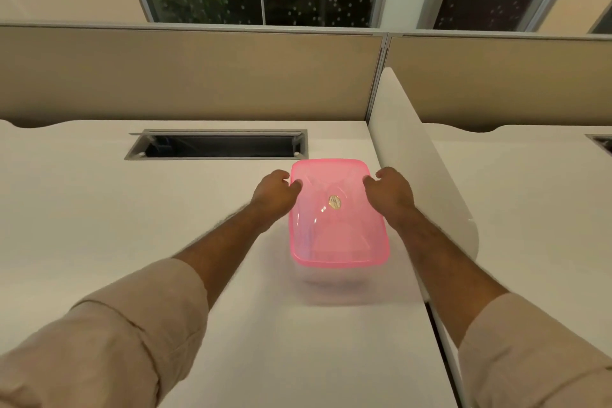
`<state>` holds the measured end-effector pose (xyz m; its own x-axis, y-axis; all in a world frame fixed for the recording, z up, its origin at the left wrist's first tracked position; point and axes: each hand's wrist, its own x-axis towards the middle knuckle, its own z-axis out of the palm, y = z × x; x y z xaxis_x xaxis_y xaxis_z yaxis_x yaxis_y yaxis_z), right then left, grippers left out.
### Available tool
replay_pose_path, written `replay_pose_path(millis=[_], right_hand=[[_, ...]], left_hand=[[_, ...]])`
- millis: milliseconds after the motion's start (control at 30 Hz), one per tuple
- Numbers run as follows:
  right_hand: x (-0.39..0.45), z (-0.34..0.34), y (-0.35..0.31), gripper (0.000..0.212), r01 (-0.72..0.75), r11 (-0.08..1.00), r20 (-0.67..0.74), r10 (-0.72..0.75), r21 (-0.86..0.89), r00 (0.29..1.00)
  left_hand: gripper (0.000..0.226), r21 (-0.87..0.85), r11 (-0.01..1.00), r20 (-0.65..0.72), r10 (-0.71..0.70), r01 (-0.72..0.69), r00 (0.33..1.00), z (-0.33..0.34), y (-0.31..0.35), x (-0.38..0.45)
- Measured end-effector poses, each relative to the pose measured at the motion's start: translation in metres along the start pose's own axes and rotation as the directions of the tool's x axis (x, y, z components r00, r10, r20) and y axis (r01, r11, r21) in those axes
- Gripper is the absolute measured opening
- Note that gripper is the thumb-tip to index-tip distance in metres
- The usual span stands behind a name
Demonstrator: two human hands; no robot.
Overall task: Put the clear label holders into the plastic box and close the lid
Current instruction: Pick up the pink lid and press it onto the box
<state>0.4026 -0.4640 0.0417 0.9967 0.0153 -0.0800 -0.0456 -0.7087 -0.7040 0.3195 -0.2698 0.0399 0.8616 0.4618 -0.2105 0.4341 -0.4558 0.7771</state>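
A clear plastic box [334, 285] stands on the white desk, with a translucent pink lid [337, 242] on top of it. A small gold sticker sits near the lid's middle. My left hand [275, 197] grips the lid's left edge near its far corner, thumb on top. Across from it, my right hand [390, 190] grips the right edge near the far corner. The box is blurred. No clear label holders can be made out; what lies inside the box is hidden by the lid.
A white desk [99, 225] carries the box. Behind it is an open cable slot [217, 146]. A white divider panel [420, 175] rises close to the box's right side. Beige partition walls [198, 73] close off the back.
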Motion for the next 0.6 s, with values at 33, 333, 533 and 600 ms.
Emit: replay_pose_path(millis=[33,333,533,600], right_hand=[[0.008,0.001,-0.002,0.040,-0.017,1.000,0.011,0.017,0.015,1.000],[0.068,0.015,-0.014,0.035,-0.247,0.905,0.102,0.225,0.347,0.969],[0.092,0.026,-0.006,0.049,-0.308,0.848,0.157,0.265,0.432,0.951],[0.095,0.027,-0.003,0.048,-0.296,0.848,0.166,0.248,0.440,0.955]], left_hand=[[0.047,-0.042,0.999,0.010,-0.026,0.027,1.000,-0.001,0.002,0.006],[0.029,-0.419,0.881,0.014,-0.236,0.220,0.972,0.007,0.015,0.061],[0.039,-0.462,0.818,0.141,-0.313,0.342,0.939,0.009,0.004,0.088],[0.041,-0.463,0.817,0.147,-0.312,0.344,0.939,0.009,0.003,0.093]])
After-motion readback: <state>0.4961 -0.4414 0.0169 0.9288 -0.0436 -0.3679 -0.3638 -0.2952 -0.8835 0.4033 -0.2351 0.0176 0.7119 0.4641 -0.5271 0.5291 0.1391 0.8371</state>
